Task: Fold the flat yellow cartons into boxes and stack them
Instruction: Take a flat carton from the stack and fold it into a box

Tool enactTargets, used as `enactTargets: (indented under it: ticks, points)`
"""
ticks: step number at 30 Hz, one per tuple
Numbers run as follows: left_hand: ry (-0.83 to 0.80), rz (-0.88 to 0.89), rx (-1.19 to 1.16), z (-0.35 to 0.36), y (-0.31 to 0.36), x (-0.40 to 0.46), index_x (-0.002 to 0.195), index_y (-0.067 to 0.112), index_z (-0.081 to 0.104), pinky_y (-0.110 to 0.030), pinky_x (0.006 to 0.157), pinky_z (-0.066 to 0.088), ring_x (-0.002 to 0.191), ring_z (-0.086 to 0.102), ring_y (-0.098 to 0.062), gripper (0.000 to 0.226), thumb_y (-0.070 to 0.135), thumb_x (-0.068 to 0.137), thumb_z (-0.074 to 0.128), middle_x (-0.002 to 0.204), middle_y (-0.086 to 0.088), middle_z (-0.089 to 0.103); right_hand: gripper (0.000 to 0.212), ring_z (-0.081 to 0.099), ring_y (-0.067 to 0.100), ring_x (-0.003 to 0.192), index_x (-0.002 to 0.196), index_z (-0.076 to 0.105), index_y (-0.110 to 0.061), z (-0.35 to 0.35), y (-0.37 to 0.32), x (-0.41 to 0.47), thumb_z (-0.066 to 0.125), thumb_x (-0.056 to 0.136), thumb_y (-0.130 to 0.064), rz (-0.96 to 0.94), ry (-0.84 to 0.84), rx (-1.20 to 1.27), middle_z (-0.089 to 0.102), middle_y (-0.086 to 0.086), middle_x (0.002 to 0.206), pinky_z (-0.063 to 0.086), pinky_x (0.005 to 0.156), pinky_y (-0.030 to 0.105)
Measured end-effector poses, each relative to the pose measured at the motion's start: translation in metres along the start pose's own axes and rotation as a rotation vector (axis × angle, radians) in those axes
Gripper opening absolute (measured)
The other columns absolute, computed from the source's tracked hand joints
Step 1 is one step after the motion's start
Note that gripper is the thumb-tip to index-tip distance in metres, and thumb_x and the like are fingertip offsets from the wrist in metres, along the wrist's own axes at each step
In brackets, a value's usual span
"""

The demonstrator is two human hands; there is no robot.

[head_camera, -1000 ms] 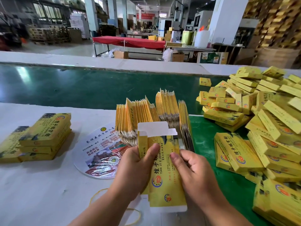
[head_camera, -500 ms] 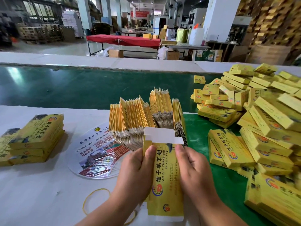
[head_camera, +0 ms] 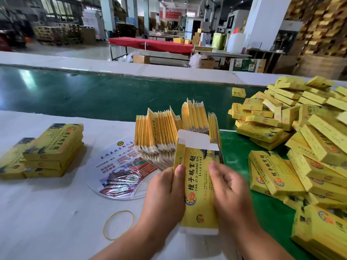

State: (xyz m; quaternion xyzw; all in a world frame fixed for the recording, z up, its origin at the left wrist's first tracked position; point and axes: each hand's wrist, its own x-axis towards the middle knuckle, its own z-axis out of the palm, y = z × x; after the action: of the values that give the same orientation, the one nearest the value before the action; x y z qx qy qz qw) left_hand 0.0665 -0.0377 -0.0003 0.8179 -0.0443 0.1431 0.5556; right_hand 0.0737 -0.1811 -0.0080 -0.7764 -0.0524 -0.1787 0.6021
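From your head camera, your left hand [head_camera: 165, 192] and right hand [head_camera: 228, 190] both grasp one yellow carton [head_camera: 198, 186], thumbs pressed on its printed front and the other fingers hidden behind it. The carton stands tilted a little, its white top flap [head_camera: 193, 140] open and pointing away from you, its lower end just above the desk [head_camera: 47, 212]. Right behind it, a fanned bundle of flat cartons [head_camera: 169, 132] stands on edge, partly resting on a round printed fan [head_camera: 120, 169] wrapped in clear film. A yellow rubber band [head_camera: 118, 224] lies loose on the white desk surface near your left forearm. To your far left sits a small stack of cartons [head_camera: 54, 149]. On your right, a loose heap of folded boxes [head_camera: 300, 139] covers the green belt [head_camera: 93, 92].
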Motion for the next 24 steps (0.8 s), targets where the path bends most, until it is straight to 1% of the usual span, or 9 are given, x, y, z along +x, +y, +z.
enactTargets:
  ticks: [4,7,10,12,15,17,19,21,24]
  points:
    - [-0.028,-0.068,-0.125,0.001,0.000,0.003,0.068,0.006,0.060,-0.038,0.051,0.049,0.055,0.064,-0.022,0.050,0.043,0.097,0.045,0.064,-0.006,0.070,0.047,0.071,0.019,0.069,0.087,0.070,-0.012,-0.003,-0.001,-0.001,0.046,0.094,-0.051,0.008,-0.036,-0.072,0.075,0.004,0.077,0.058,0.063,0.046]
    - [-0.085,-0.071,-0.260,-0.001,0.002,0.005,0.078,0.017,0.065,-0.034,0.049,0.051,0.060,0.069,-0.020,0.046,0.057,0.091,0.046,0.069,-0.003,0.073,0.046,0.070,0.022,0.064,0.086,0.068,-0.012,-0.006,-0.005,-0.003,0.046,0.097,-0.051,0.049,-0.092,-0.034,0.073,0.006,0.074,0.057,0.059,0.049]
    - [-0.075,-0.079,-0.317,-0.007,0.000,0.009,0.083,0.025,0.065,-0.038,0.052,0.055,0.066,0.071,-0.023,0.037,0.055,0.093,0.047,0.074,-0.004,0.074,0.048,0.058,0.011,0.049,0.071,0.060,-0.013,-0.005,-0.010,-0.008,0.047,0.095,-0.052,-0.004,-0.110,-0.077,0.065,0.000,0.059,0.047,0.044,0.030]
    - [-0.054,-0.094,-0.326,-0.010,-0.002,0.011,0.082,0.029,0.067,-0.031,0.050,0.054,0.063,0.072,-0.018,0.033,0.055,0.087,0.047,0.073,-0.002,0.075,0.045,0.052,0.001,0.047,0.068,0.058,-0.013,-0.002,-0.010,-0.011,0.048,0.095,-0.047,-0.036,-0.133,-0.068,0.061,-0.006,0.056,0.039,0.043,0.018]
    - [-0.023,-0.051,-0.244,-0.014,-0.001,0.011,0.086,0.032,0.065,-0.033,0.052,0.057,0.062,0.072,-0.014,0.031,0.053,0.085,0.043,0.073,0.003,0.075,0.042,0.053,0.001,0.048,0.069,0.060,-0.012,0.002,-0.011,-0.012,0.049,0.095,-0.044,-0.060,-0.133,-0.059,0.063,-0.007,0.058,0.038,0.043,0.015]
    - [-0.011,-0.007,-0.214,-0.015,-0.001,0.011,0.086,0.030,0.064,-0.037,0.056,0.058,0.063,0.071,-0.014,0.031,0.053,0.088,0.043,0.073,0.004,0.074,0.041,0.059,0.006,0.052,0.075,0.064,-0.011,0.003,-0.011,-0.015,0.051,0.098,-0.043,-0.078,-0.101,0.005,0.066,-0.003,0.063,0.046,0.046,0.022]
    - [-0.062,-0.006,-0.226,-0.015,0.000,0.010,0.086,0.027,0.064,-0.043,0.059,0.058,0.067,0.072,-0.019,0.033,0.054,0.093,0.046,0.075,0.001,0.074,0.034,0.067,0.019,0.061,0.088,0.064,-0.013,0.001,-0.012,-0.018,0.053,0.096,-0.044,-0.085,-0.092,0.070,0.070,0.005,0.073,0.056,0.051,0.038]
    - [-0.176,0.007,-0.227,-0.014,-0.001,0.008,0.085,0.027,0.066,-0.038,0.059,0.058,0.070,0.073,-0.016,0.027,0.051,0.089,0.054,0.078,0.003,0.075,0.033,0.071,0.025,0.069,0.104,0.064,-0.020,0.000,-0.013,-0.019,0.053,0.094,-0.049,-0.096,-0.088,0.079,0.073,0.007,0.082,0.059,0.057,0.050]
    - [-0.309,0.047,-0.234,-0.013,0.000,0.007,0.092,0.023,0.065,-0.019,0.058,0.054,0.073,0.073,-0.007,0.022,0.043,0.085,0.059,0.083,0.009,0.076,0.043,0.071,0.007,0.095,0.133,0.058,-0.026,-0.001,-0.012,-0.018,0.052,0.095,-0.047,-0.150,-0.042,-0.022,0.073,-0.009,0.104,0.060,0.081,0.038]
